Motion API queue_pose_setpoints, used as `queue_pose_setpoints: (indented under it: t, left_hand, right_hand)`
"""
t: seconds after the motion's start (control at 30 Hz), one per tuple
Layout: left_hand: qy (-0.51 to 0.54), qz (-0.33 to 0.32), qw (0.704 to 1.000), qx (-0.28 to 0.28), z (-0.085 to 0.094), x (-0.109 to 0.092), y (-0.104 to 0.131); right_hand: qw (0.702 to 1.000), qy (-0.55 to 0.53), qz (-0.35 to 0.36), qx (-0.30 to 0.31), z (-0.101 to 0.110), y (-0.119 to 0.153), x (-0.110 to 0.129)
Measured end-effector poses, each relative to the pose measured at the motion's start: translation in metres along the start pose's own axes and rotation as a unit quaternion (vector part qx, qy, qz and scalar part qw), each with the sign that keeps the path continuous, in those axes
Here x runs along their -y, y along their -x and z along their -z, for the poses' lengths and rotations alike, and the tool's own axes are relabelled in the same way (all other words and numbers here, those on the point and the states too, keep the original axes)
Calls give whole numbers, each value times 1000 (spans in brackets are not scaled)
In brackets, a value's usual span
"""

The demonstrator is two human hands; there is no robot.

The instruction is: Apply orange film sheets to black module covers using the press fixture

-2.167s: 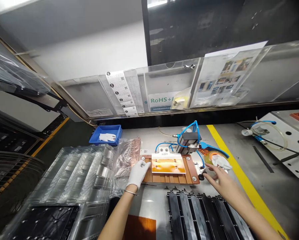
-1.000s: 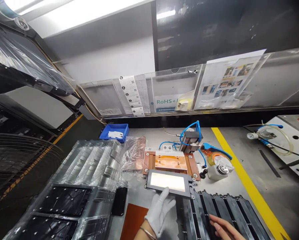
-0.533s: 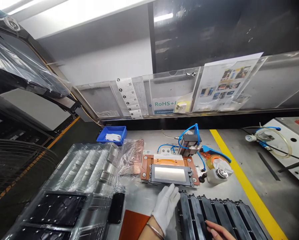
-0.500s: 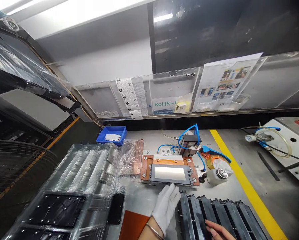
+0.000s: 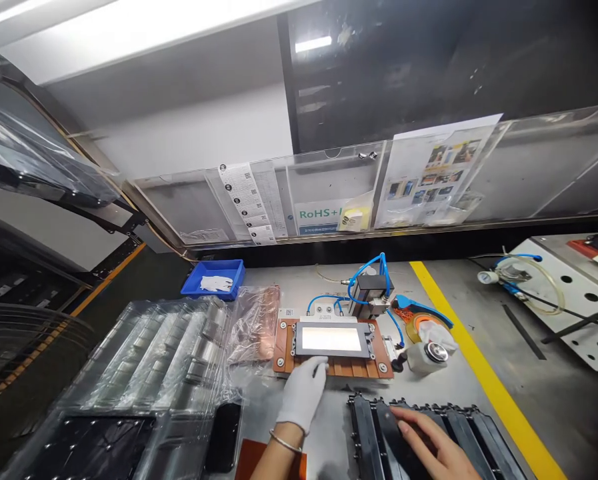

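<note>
My left hand [image 5: 303, 393], in a white glove, has its fingers closed at the front edge of a dark rectangular frame [image 5: 299, 340] with a bright white panel in its middle. The frame lies over the back part of a brown fixture [image 5: 279, 347], slightly tilted; brown slats show in front of it. My bare right hand [image 5: 431, 440] is at the lower right, its thumb and finger on one long dark strip-like part [image 5: 393, 443] in a row of similar dark parts [image 5: 461, 433]. The far ends of that part show beside my fingers.
Behind the fixture stands a pneumatic block [image 5: 373, 293] with blue hoses. A dispenser bottle [image 5: 427, 359] and tape roll [image 5: 429, 327] sit at its right. Clear plastic trays [image 5: 139, 353], a phone [image 5: 223, 437] and a blue bin [image 5: 236, 277] are at the left.
The dark frame has shifted toward the back of the fixture, exposing slats in front. My left hand has moved forward onto its edge. My right hand has reached further over the dark parts.
</note>
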State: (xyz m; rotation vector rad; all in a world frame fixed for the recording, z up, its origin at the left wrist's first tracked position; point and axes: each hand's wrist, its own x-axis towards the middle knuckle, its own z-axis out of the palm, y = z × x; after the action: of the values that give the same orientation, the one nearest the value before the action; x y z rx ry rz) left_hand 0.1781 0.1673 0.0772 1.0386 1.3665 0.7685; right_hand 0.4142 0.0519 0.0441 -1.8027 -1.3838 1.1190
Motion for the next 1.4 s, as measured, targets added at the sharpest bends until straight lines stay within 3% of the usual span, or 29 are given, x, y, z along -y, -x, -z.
queue_pose_setpoints:
  t: [0.1, 0.2, 0.33, 0.43, 0.53, 0.63, 0.73, 0.83, 0.97, 1.07, 1.2, 1.4]
  left_hand:
    - [-117, -127, 985, 14, -4, -9, -12]
    - [-191, -208, 959, 37, -14, -4, -23]
    - [-248, -242, 938, 29, -23, 9, -29]
    - [-269, -247, 931, 19, -17, 7, -29]
    - [-279, -224, 934, -28, 4, -2, -28]
    - [-275, -143, 946, -95, 36, -5, -27]
    - [-260, -55, 959, -97, 61, -2, -30]
    - [-237, -13, 970, -62, 64, 1, -39]
    - [-178, 53, 982, -28, 46, 2, -49]
    - [-126, 95, 987, -35, 38, 5, -36]
    - [-63, 114, 991, -39, 39, 18, 10]
    - [39, 73, 991, -103, 45, 37, 63]
  right_hand:
    - [993, 90, 62, -39, 15, -27, 6]
    - [988, 119, 73, -59, 25, -57, 5]
    - [981, 160, 88, -64, 32, -86, 1]
    - [977, 183, 87, -59, 37, -95, 1]
    - [978, 185, 71, -56, 41, -93, 2]
    - [985, 153, 59, -57, 38, -90, 2]
    - [993, 91, 46, -58, 21, -96, 3]
    - [999, 18, 3, -51, -4, -110, 7]
    - [993, -83, -69, -37, -28, -122, 15]
    - [982, -153, -99, -41, -33, -108, 16]
    - [963, -232, -132, -48, -34, -60, 6]
    - [921, -353, -154, -53, -47, 14, 7]
